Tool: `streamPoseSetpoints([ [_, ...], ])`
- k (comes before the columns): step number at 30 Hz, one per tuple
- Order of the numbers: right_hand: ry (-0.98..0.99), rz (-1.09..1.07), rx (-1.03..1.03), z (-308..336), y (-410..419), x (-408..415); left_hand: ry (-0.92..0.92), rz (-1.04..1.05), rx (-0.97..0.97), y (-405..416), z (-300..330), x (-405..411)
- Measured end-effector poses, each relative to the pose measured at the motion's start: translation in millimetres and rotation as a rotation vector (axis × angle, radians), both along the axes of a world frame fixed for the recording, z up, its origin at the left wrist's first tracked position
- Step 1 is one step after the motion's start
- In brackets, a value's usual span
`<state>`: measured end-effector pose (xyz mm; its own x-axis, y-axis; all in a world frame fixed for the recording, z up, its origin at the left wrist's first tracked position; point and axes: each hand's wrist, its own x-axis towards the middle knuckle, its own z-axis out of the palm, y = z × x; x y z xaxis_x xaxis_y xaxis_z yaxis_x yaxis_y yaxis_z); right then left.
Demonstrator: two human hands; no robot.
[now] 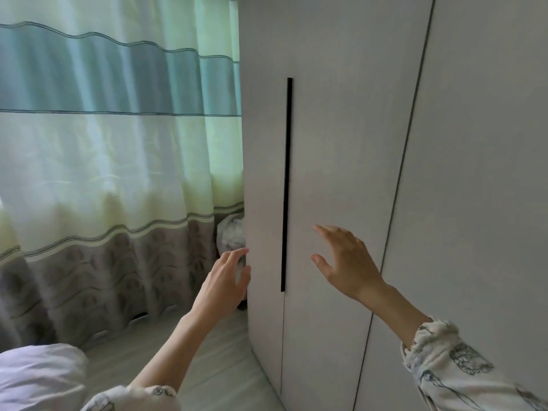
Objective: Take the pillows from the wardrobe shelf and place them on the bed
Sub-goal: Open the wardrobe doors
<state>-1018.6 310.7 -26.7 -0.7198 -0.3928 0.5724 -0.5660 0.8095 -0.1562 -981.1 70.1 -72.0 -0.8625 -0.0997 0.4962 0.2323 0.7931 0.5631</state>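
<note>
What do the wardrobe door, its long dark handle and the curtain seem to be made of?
Wardrobe door: probably laminated board with a matte, pale grey-white finish; it is flat, even and without glare. Handle: a thin black vertical strip, perhaps metal or plastic; the picture cannot settle which. Curtain: light woven fabric in green and teal bands with a grey patterned hem; it hangs in soft folds and daylight passes through.

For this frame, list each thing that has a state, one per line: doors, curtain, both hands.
White wardrobe doors: shut, with the black vertical handle strip between them untouched.
Green and grey striped curtain: drawn closed.
Left hand: open, empty, at the wardrobe's left edge.
Right hand: open, empty, fingers spread in front of the door.
White pillow: lying at the lower left.
</note>
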Motion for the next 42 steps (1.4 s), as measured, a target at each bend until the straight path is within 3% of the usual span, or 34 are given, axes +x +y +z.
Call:
streamPoseSetpoints([
  [6, 0.035, -0.067, 0.064, 8, -31, -123, 0.032, -0.061, 0.024, -25, 15, -130],
  [10, 0.145, -0.135, 0.154, 31, -54, -204, 0.051, -0.157, 0.183, -29, 50, -210],
  [16, 0.357, -0.250, 0.222, 47, -84, -279, 0.065, -0.268, 0.265, -38, 73, -306],
  [23, 0.440, -0.590, 0.449, 22, -85, -315, -0.110, -0.511, 0.317, -23, 60, -396],
  [32, 0.419, -0.880, 0.557, 12, -102, -327, -0.105, -0.878, 0.371, -21, 68, -449],
  [42, 0.259, -1.095, 0.583, 14, -131, -324, -0.109, -0.969, 0.502, -39, 59, -442],
])
